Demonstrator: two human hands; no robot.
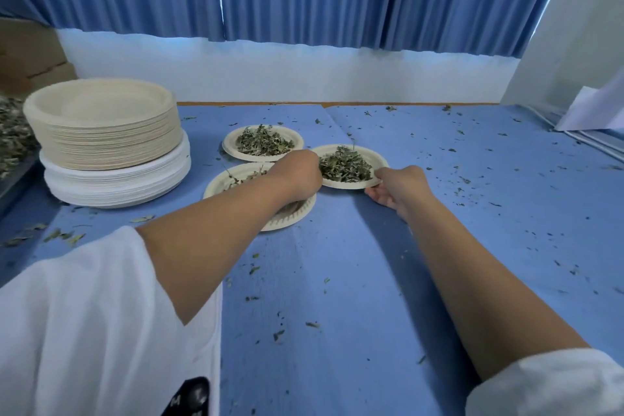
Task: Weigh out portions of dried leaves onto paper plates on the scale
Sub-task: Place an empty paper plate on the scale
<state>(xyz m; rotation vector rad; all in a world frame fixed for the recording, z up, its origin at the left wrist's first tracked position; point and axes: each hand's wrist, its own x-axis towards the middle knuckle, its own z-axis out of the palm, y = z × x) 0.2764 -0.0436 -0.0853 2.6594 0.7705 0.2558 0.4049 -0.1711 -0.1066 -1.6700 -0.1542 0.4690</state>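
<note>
The right hand (pixel 400 184) pinches the near rim of the right plate (pixel 341 184), thumb on top and fingers under. The left hand (pixel 299 176) is at the other side of that plate, with its fingers curled. It is seen from the back, so I cannot tell if it holds the rim, some leaves, or nothing. The right plate sits flat on the worktop (pixel 337 263), with a heap of leaves (pixel 344 165) in the middle. I see no scale here. To do this step well, I think both hands should hold the plate at its two sides and keep it flat. Move it slowly, because the leaves are light and dry and can slide off. The plate is thin paper, round, with a shallow dip and a ridged rim, so it can bend if held by one edge. The leaves are green, curled and crumbly, and bits lie all over the blue worktop. The near plate (pixel 290 216) lies partly under the left arm, and the far plate (pixel 233 152) also holds leaves. A tall stack (pixel 108 142) of plates, tan on top of white, stands at the left.
</note>
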